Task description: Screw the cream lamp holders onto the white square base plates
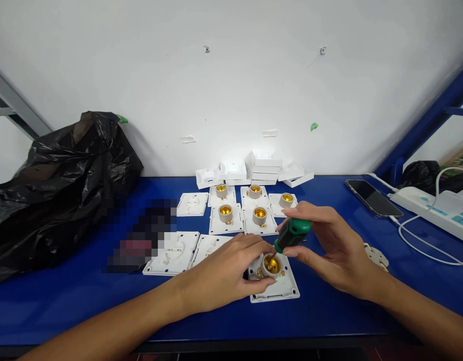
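Note:
A white square plate with a beige lamp socket lies on the blue table in front of me. My left hand rests on the plate and pinches the socket's side. My right hand grips a screwdriver with a green and black handle; its tip points down into the socket's brass inside.
Several more plates with sockets sit in rows behind, and bare white plates lie to the left. White boxes are stacked by the wall. A black plastic bag fills the left. A phone and power strip lie at right.

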Demonstrator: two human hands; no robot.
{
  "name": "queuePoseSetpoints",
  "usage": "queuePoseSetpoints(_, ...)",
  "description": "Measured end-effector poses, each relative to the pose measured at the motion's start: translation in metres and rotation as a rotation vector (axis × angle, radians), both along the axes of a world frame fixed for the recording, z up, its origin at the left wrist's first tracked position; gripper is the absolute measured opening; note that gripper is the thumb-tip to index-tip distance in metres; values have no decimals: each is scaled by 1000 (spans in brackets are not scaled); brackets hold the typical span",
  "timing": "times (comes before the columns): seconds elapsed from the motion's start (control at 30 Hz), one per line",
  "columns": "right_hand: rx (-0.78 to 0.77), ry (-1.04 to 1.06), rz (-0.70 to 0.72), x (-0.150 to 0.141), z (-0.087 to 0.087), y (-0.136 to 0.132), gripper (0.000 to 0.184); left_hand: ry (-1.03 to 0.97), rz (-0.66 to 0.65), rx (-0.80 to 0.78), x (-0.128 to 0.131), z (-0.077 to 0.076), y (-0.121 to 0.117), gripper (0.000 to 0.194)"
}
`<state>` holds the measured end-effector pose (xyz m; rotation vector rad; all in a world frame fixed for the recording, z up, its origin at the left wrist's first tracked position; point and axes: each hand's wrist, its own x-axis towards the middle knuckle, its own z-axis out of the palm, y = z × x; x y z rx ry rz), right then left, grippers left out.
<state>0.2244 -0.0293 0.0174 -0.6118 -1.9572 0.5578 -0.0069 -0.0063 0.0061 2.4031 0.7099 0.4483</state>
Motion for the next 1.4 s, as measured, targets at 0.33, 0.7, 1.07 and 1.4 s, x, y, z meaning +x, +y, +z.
queuePoseSetpoints(0.33,104,-48,-54,0,-1,1,66,-1,-1,-1,0,0,-1,27)
queuePoseSetpoints(0.7,188,-118,-42,-1,2,-1,75,-5,7,18,0,-2,-1,22)
queuePoseSetpoints(1.07,205,-121,-37,-4,1,0,72,12,1,-19,-1,-3,1,21)
queuePoseSetpoints(1.4,229,-141,-19,-2,-2,-1,73,2,25,-17,-1,-4,-1,25)
